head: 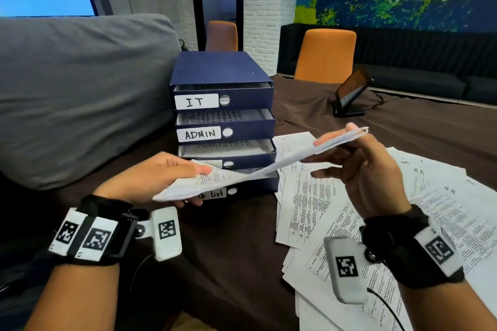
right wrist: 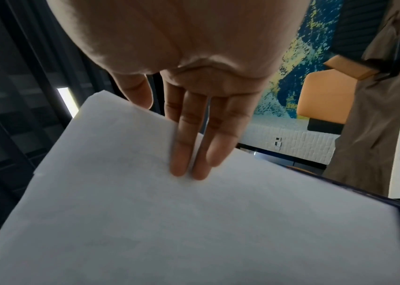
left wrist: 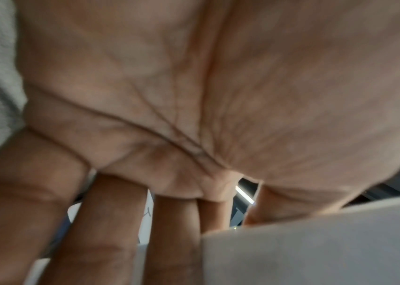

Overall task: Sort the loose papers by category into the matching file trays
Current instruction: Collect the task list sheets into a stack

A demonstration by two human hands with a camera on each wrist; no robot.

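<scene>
Head view: both hands grip a paper sheaf (head: pixel 258 166) over a brown-clothed table (head: pixel 236 250).

wrists: black straps (head: pixel 390 239) | white tag blocks (head: pixel 347 269) | thin black cables (head: pixel 387 306)

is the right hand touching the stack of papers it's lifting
Touching. In the right wrist view the right hand has its fingers flat on the paper stack, thumb at its edge.

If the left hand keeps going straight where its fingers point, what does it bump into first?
Probably the blue file trays. The left hand, gripping the paper stack, points right at the lowest drawers, just beyond its fingertips. Depth is hard to judge, though.
</scene>
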